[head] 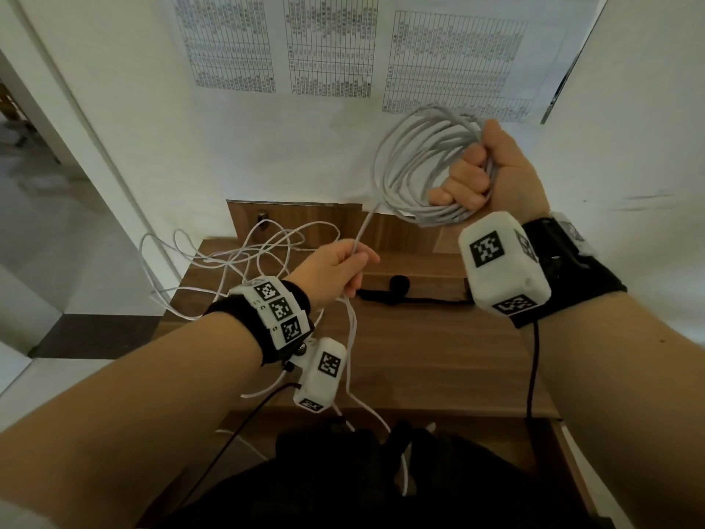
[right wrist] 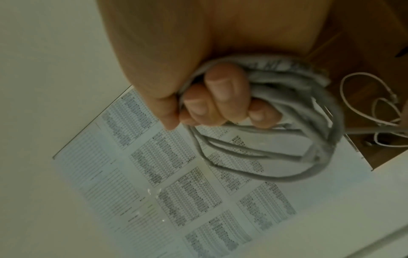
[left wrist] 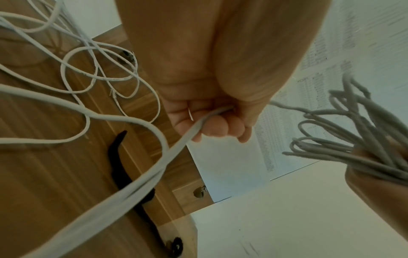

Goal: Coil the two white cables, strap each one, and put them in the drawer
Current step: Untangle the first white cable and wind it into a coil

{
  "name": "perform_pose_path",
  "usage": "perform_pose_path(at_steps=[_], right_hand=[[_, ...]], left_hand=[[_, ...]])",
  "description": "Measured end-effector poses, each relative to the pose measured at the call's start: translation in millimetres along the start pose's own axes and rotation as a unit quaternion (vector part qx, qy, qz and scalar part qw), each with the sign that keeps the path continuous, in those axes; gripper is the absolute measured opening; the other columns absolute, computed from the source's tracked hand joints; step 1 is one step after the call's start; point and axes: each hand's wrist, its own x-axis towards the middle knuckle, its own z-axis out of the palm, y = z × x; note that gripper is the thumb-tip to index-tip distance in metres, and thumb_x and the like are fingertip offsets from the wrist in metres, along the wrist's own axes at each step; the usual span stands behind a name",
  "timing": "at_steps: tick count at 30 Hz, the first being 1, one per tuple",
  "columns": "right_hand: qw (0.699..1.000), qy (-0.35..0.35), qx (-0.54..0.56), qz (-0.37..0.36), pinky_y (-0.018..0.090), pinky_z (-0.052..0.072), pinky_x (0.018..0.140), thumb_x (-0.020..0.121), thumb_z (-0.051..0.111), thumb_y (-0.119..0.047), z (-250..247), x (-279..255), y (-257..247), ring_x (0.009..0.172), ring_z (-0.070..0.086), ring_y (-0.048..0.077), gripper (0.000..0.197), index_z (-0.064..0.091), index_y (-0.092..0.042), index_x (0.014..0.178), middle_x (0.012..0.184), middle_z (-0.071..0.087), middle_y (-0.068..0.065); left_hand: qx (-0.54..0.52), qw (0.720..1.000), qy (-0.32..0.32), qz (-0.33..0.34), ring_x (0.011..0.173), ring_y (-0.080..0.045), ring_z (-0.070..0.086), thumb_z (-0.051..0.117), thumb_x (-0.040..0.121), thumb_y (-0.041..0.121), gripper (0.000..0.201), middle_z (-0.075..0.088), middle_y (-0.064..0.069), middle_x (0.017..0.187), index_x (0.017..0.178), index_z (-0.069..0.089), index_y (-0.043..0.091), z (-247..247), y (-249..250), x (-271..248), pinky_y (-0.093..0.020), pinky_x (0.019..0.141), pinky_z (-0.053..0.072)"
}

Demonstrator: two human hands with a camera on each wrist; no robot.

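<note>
My right hand (head: 473, 177) (right wrist: 212, 104) is raised above the wooden cabinet and grips a coil of white cable (head: 416, 166) (right wrist: 287, 139) (left wrist: 344, 139) of several loops. A straight run of that cable slopes down from the coil to my left hand (head: 343, 265) (left wrist: 212, 122), whose fingers are curled round it. Below the left hand the cable hangs slack and trails toward my body. Loose white cable (head: 236, 253) (left wrist: 92, 69) lies tangled on the cabinet's left side. A black strap (head: 396, 290) (left wrist: 123, 167) lies on the cabinet top between my hands.
The wooden cabinet top (head: 438, 360) has a raised back board (head: 305, 219). Printed sheets (head: 332, 47) hang on the white wall behind it. A doorway and floor (head: 45, 208) open at the left. Black wires hang from both wrist cameras.
</note>
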Motion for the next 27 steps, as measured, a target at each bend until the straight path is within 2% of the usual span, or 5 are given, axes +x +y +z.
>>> perform_pose_path(at_steps=[7, 12, 16, 22, 27], right_hand=[[0.978, 0.173, 0.032, -0.113, 0.027, 0.044, 0.051, 0.099, 0.047, -0.043, 13.8, 2.9, 11.8, 0.035, 0.034, 0.016, 0.045, 0.042, -0.017, 0.063, 0.044, 0.038, 0.001], [0.955, 0.217, -0.072, -0.187, 0.030, 0.042, 0.051, 0.099, 0.048, -0.044, 16.2, 0.7, 4.8, 0.039, 0.041, 0.017, 0.047, 0.045, -0.015, 0.062, 0.047, 0.044, 0.003], [0.924, 0.230, -0.197, -0.236, 0.029, 0.037, 0.046, 0.098, 0.044, -0.048, 8.5, 4.6, 3.4, 0.040, 0.041, 0.019, 0.055, 0.049, -0.024, 0.049, 0.045, 0.045, 0.001], [0.836, 0.213, -0.448, -0.235, 0.023, 0.042, 0.045, 0.097, 0.045, -0.052, -3.2, 8.7, 15.5, 0.041, 0.047, 0.011, 0.047, 0.048, -0.018, 0.064, 0.047, 0.049, -0.005], [0.730, 0.125, -0.656, -0.147, 0.034, 0.043, 0.055, 0.094, 0.049, -0.055, -13.2, 9.6, 35.0, 0.056, 0.053, 0.023, 0.049, 0.051, -0.010, 0.073, 0.061, 0.053, 0.004]], left_hand=[[0.008, 0.992, -0.112, -0.050, 0.060, -0.003, 0.061, 0.049, 0.099, 0.021, 0.038, 0.062, 0.004, 0.070, 0.137, 0.045, 0.025, 10.8, 10.6, -4.4, -0.012, 0.058, 0.046], [-0.015, 0.989, -0.133, -0.068, 0.065, -0.005, 0.062, 0.054, 0.097, 0.018, 0.036, 0.064, 0.003, 0.073, 0.133, 0.053, 0.019, 10.3, 9.6, -6.9, -0.019, 0.068, 0.052], [0.013, 0.988, -0.148, -0.052, 0.063, -0.004, 0.060, 0.052, 0.098, 0.020, 0.029, 0.064, 0.004, 0.074, 0.124, 0.059, 0.028, 8.1, 13.0, -9.9, -0.018, 0.070, 0.052], [0.044, 0.989, -0.143, 0.008, 0.061, -0.005, 0.054, 0.051, 0.098, 0.025, 0.022, 0.062, 0.007, 0.071, 0.114, 0.064, 0.034, 1.3, 33.9, -9.3, -0.024, 0.066, 0.048], [0.056, 0.990, -0.098, 0.083, 0.080, -0.001, 0.064, 0.059, 0.093, 0.026, 0.017, 0.071, 0.013, 0.086, 0.106, 0.070, 0.030, -8.8, 59.8, -3.9, -0.017, 0.076, 0.051]])
